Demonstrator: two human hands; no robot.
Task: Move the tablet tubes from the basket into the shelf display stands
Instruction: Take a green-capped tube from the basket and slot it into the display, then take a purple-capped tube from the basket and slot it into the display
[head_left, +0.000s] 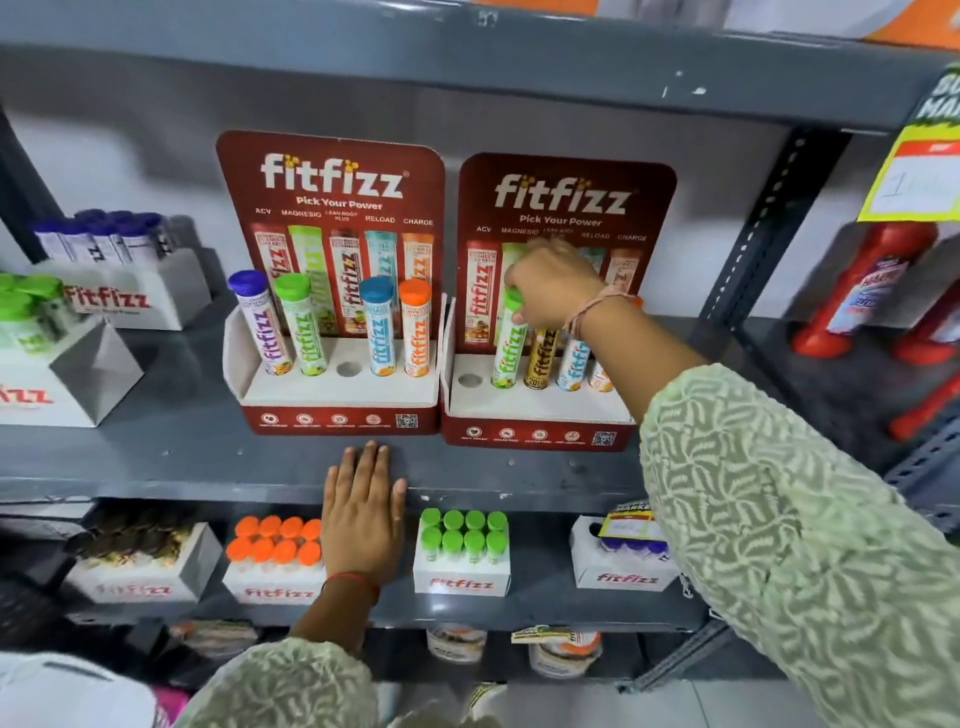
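Two red fitfizz display stands sit side by side on the grey shelf. The left stand holds purple, green, blue and orange capped tubes, with its middle hole empty. In the right stand, my right hand grips the cap of a green tablet tube standing in the second hole. Gold, blue and orange tubes stand to its right, and the first hole is empty. My left hand rests flat on the shelf's front edge, fingers apart. The basket is out of view.
White fitfizz boxes with purple and green tubes stand at the shelf's left. The lower shelf carries boxes of orange, green and purple-capped tubes. Red bottles stand on the neighbouring shelf at right. A yellow price tag hangs above.
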